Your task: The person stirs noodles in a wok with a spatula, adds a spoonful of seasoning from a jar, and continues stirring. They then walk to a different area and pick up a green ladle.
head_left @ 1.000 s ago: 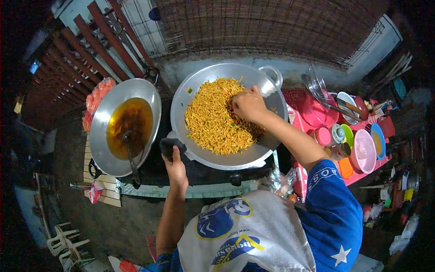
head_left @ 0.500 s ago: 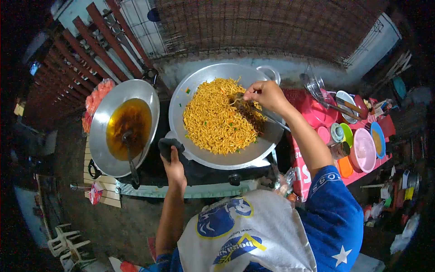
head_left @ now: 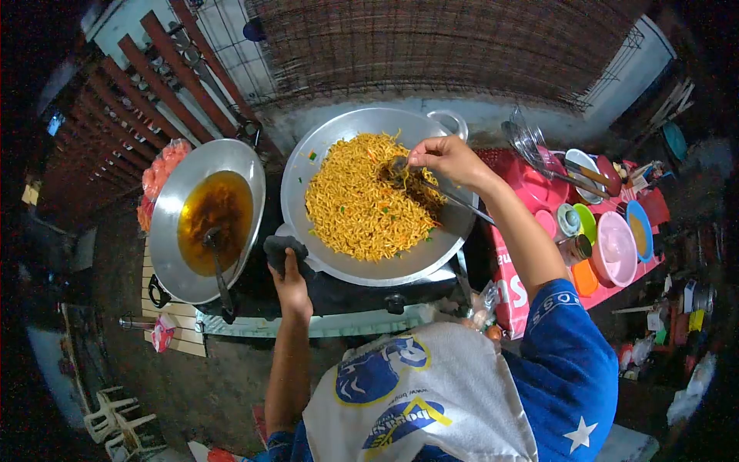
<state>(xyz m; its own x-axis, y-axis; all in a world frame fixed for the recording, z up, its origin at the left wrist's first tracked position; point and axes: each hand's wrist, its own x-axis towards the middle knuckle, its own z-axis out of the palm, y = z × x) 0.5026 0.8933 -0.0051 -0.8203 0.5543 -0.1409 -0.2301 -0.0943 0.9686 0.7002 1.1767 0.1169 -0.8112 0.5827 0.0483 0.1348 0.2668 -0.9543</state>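
A wide metal wok (head_left: 369, 275) holds a heap of yellow noodles (head_left: 362, 200) with green bits. Over the right part of the heap, my right hand (head_left: 446, 160) has its fingers pinched at a clump of noodles near a dark ladle head. The metal ladle (head_left: 466, 204) lies in the noodles, its handle running to the right over the rim beneath my forearm. At the wok's lower left, my left hand (head_left: 291, 286) grips a dark cloth (head_left: 283, 254) beside the handle.
To the left, a second wok (head_left: 165, 254) holds brown oil and a ladle (head_left: 221, 281). Bags of orange-red items (head_left: 165, 163) stand behind it. At right, a red-clothed table (head_left: 512, 296) carries a pink basin (head_left: 616, 250), a strainer (head_left: 525, 138), a glass jar (head_left: 573, 249) and several bowls.
My right hand has shifted slightly at the noodles, and the ladle head beside it shows more clearly. My left hand still holds the cloth; the whole view has shifted a little.
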